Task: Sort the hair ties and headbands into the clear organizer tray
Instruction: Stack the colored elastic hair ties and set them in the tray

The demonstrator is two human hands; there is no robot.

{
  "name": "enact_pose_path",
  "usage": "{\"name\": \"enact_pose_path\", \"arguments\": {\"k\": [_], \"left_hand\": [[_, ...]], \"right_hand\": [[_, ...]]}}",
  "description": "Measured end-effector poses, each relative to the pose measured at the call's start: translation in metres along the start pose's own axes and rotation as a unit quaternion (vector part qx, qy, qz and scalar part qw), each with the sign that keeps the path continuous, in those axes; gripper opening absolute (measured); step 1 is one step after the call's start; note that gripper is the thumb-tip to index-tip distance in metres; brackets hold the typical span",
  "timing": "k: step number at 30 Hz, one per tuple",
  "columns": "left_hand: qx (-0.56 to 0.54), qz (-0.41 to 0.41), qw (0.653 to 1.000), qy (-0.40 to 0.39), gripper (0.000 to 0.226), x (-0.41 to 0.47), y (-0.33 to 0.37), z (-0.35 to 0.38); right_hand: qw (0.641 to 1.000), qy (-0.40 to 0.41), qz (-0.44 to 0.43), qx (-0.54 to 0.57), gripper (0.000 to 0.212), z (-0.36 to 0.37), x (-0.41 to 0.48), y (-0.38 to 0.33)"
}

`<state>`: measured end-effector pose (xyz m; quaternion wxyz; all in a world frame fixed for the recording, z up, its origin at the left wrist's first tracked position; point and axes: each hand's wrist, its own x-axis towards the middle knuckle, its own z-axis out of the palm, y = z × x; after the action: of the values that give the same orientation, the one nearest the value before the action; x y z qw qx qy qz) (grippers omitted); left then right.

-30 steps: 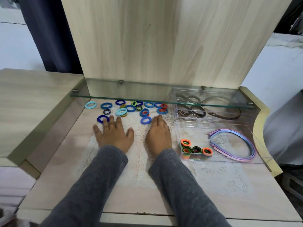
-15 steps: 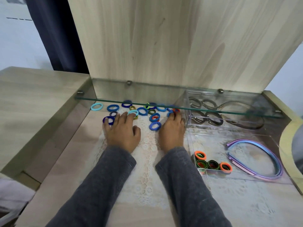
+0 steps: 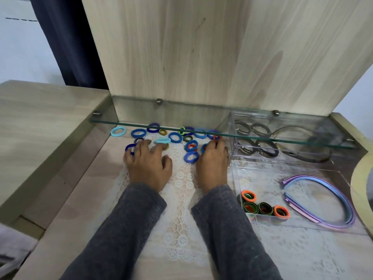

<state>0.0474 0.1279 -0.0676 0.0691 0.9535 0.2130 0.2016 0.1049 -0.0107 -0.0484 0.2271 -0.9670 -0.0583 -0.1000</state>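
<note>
The worktop is pale wood grain. It is hemmed at the back by an upright wooden panel and on the left by a raised wooden ledge. A glass shelf on metal pegs juts out low over the far strip, so the rearmost loose hair ties lie under its front edge. Open room lies toward the near edge, where a white lace mat covers the middle.

The left grip, a bare hand in a grey knit sleeve, lies palm down with fingers spread. It holds nothing; its fingertips rest on a dark blue tie and a light teal tie. The right grip also lies flat, fingers together, holding nothing, its tips on a red tie just beside the left wall of the clear organizer tray.

The tray is hard, clear plastic with square walls. Its far compartment sits under the shelf and holds dark ties and a dark headband. The near compartment holds orange and green ties stood on edge in its front left corner. Glossy purple-blue headbands are nested at its right. The loose ties are soft fabric rings, mostly blue.
</note>
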Motion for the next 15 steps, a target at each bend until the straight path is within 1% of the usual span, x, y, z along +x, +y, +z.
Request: {"name": "enact_pose_path", "arguments": {"k": [4, 7, 11, 15], "left_hand": [[-0.006, 0.026, 0.997, 0.074, 0.038, -0.0018, -0.0039, 0.0018], [-0.017, 0.048, 0.993, 0.111, 0.028, -0.0026, -0.005, 0.0017], [-0.041, 0.072, 0.99, 0.111, 0.018, -0.0038, -0.0066, 0.0015], [-0.07, 0.076, 0.989, 0.106, 0.012, -0.0042, -0.0079, -0.0015]], "right_hand": [[1.0, -0.011, -0.012, 0.003, 0.037, -0.0019, -0.0021, -0.0008], [1.0, -0.01, -0.015, 0.008, 0.036, -0.0018, -0.0032, -0.0014], [1.0, -0.01, -0.017, 0.007, 0.035, -0.0021, -0.0039, -0.0026], [0.999, -0.014, -0.005, 0.03, 0.037, -0.0044, -0.0041, -0.0016]]}}
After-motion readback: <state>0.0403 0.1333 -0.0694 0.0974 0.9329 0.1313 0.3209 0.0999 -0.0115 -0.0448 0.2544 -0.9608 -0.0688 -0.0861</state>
